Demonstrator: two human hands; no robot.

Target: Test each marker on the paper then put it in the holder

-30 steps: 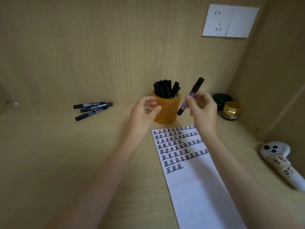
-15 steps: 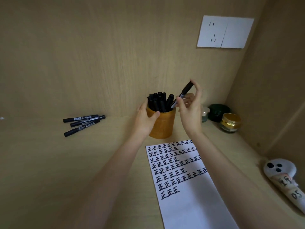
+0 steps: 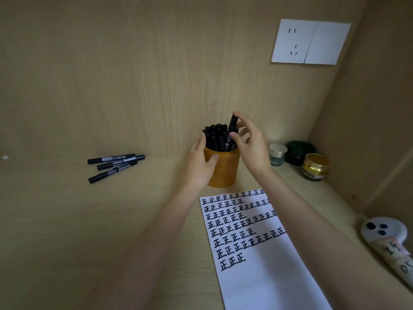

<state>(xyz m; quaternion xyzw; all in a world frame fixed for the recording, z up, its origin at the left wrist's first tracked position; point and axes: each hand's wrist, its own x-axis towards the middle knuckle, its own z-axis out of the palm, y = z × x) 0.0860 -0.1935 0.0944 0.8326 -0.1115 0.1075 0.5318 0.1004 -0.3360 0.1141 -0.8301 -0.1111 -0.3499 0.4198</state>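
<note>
An orange cylindrical holder (image 3: 223,173) stands at the back of the wooden desk, packed with several black markers (image 3: 215,136). My left hand (image 3: 200,166) grips the holder's left side, thumb across its front. My right hand (image 3: 251,145) pinches one black marker (image 3: 232,126) that stands nearly upright, its lower end inside the holder among the others. A white paper (image 3: 263,271) covered with rows of black test characters lies in front of the holder. Three loose black markers (image 3: 115,165) lie on the desk to the left.
Three small jars stand at the back right: a clear one (image 3: 277,154), a dark green one (image 3: 299,152) and a gold-lidded one (image 3: 316,166). A white controller (image 3: 388,240) lies at the right edge. A wall socket (image 3: 310,42) is on the back panel.
My right hand carried the marker from above the paper to the holder and lowered it in, tilting it upright. My left hand moved onto the holder's side.
</note>
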